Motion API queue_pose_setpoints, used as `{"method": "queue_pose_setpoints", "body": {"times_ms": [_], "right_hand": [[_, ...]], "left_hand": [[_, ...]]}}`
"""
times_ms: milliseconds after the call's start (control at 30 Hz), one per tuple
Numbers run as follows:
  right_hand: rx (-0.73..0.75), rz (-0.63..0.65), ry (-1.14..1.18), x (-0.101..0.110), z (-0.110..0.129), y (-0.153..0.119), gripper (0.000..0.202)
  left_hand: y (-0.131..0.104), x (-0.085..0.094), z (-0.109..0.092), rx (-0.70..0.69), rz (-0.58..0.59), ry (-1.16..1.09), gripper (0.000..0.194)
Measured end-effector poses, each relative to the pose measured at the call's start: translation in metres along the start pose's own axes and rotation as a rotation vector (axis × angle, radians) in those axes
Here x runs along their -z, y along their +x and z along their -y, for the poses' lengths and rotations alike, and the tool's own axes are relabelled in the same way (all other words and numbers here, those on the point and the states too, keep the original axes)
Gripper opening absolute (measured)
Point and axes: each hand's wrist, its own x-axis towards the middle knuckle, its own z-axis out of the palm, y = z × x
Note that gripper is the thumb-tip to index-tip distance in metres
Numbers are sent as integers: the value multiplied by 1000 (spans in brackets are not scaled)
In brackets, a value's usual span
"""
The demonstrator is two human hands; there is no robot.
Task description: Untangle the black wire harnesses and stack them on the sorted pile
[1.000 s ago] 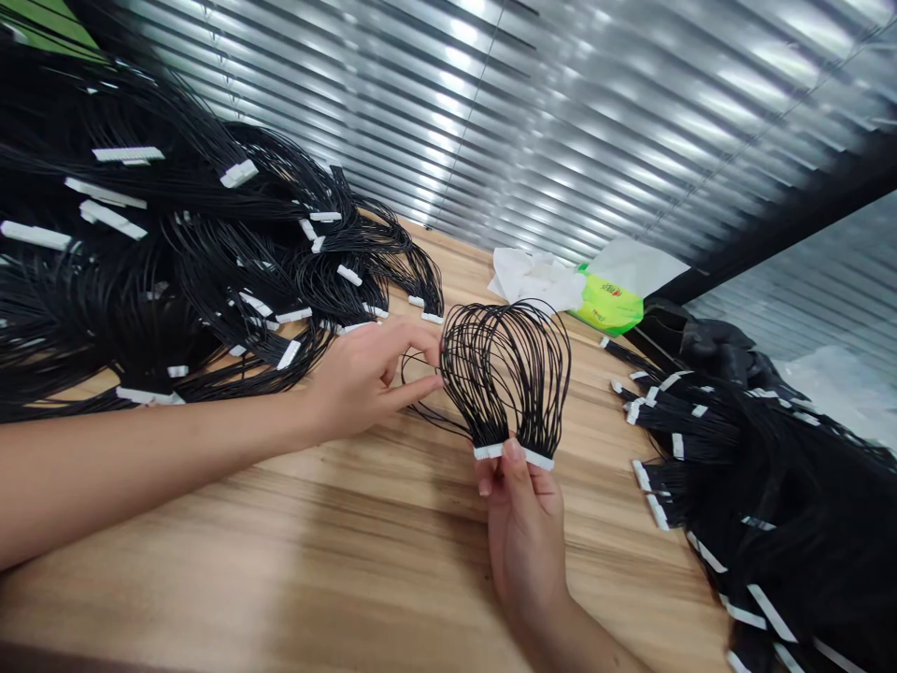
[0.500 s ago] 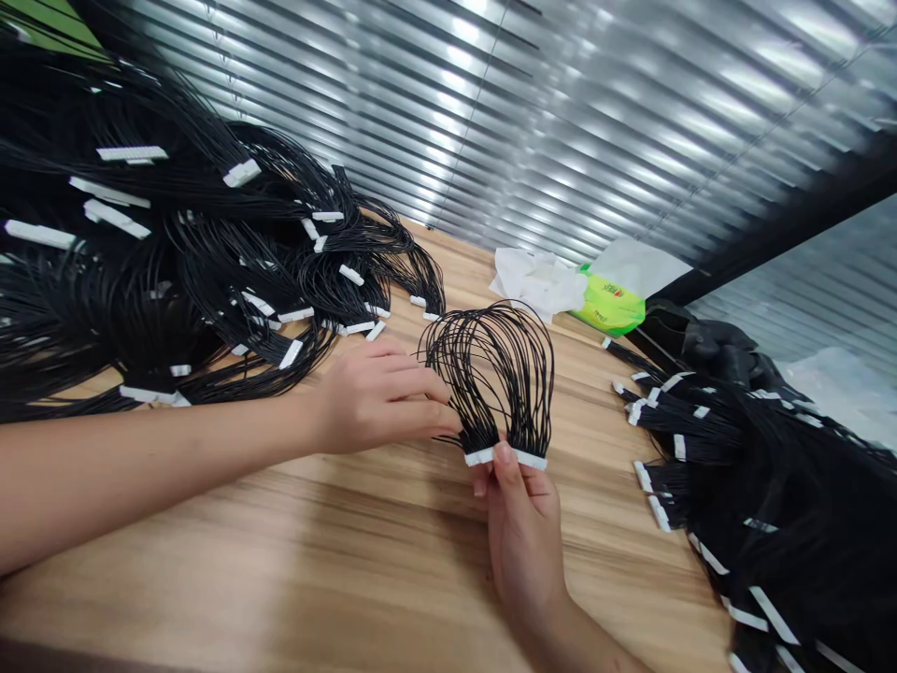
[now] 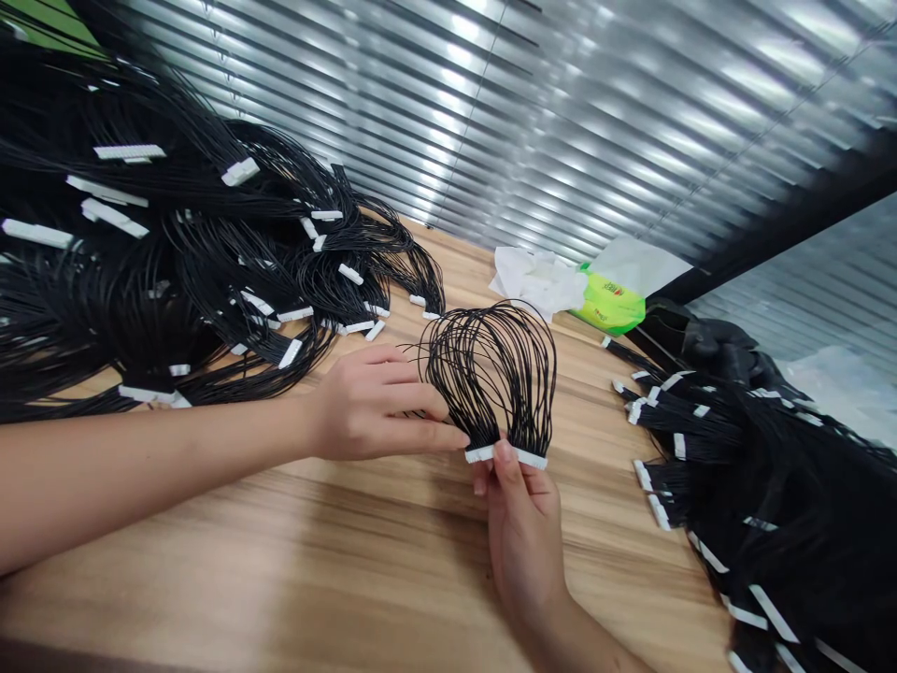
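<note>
In front of me a looped wire harness (image 3: 529,374) stands up from the table, its many thin black wires bending round to white connectors (image 3: 531,459) at the bottom. My right hand (image 3: 522,523) pinches those connectors between thumb and fingers near their middle. From the left, my left hand (image 3: 385,407) reaches in with its fingers closed on black wire at the left end of the connectors. The exact wire in its fingertips is hard to make out. A few loose wires stick out behind its fingers.
A large heap of black wire harnesses (image 3: 203,262) with white connectors covers the left of the wooden table (image 3: 392,570). Another pile of harnesses (image 3: 805,505) lies on the right. At the back sit a green tissue pack (image 3: 611,301) and white tissue (image 3: 536,280), before metallic blinds (image 3: 448,121).
My left hand has shifted slightly right and down along the wires, to the connectors' left end. A few loose wires now show behind its fingers. My right hand keeps its hold.
</note>
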Motion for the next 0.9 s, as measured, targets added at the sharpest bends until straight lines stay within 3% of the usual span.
{"method": "queue_pose_setpoints", "body": {"times_ms": [533, 700, 900], "right_hand": [[9, 9, 0, 1, 0, 2, 31], [16, 16, 2, 1, 0, 4, 32], [1, 16, -63, 2, 0, 4, 35]], "left_hand": [[3, 0, -2, 8, -48, 11, 11], [1, -3, -2, 7, -15, -6, 18], [4, -3, -3, 54, 29, -19, 8]]}}
